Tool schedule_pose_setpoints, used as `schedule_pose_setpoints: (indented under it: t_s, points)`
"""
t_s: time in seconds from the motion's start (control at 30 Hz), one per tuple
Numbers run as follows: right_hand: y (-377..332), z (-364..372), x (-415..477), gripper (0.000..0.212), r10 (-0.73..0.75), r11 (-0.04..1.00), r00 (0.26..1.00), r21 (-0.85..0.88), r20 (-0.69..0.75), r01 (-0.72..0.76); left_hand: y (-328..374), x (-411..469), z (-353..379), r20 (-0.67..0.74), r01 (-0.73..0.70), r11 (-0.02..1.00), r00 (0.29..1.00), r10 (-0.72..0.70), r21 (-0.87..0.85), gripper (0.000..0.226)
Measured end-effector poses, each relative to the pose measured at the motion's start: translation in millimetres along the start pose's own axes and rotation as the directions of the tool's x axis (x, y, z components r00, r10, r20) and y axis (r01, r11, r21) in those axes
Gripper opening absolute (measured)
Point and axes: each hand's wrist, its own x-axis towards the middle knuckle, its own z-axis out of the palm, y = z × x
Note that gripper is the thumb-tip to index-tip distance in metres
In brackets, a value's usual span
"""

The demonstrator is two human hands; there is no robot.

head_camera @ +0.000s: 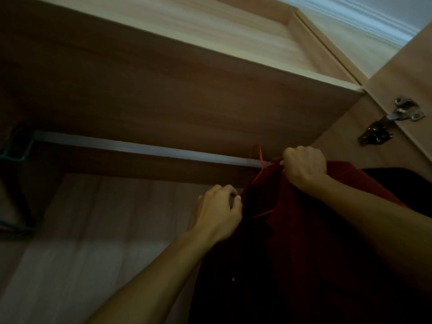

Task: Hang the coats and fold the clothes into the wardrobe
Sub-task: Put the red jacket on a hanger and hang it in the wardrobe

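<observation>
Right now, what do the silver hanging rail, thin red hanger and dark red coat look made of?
Silver hanging rail: likely metal, satin grey with a light streak along it. Thin red hanger: wire-thin; coated metal or plastic, cannot tell. Dark red coat: matte cloth, soft folds, no sheen.

White cornice [364,19] top rt, pale ceiling [411,8] past it; metal hinge [392,120] mid rt.

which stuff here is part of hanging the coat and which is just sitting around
In the job: red coat, red hanger at the rail, right hand gripping the coat's top, left hand at its edge.
Just there: teal hanger at the rail's far end, door hinge, dark garment beyond the coat.
</observation>
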Motion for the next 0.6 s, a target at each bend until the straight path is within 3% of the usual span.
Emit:
schedule_pose_setpoints:
  t_s: [0.4,0.6]
  points:
    - [-34,22,-25,0.025,-0.048,0.99,0.998,-0.131,0.045,0.054,-23,-11,18,-0.045,-0.068,0.998,0.997,0.068,0.002,0.02]
    - [-41,9,-42,0.016,-0.055,0.984,0.99,-0.162,0.129,0.076,-22,-29,18,-0.012,-0.043,0.999,0.999,0.044,0.026,0.02]
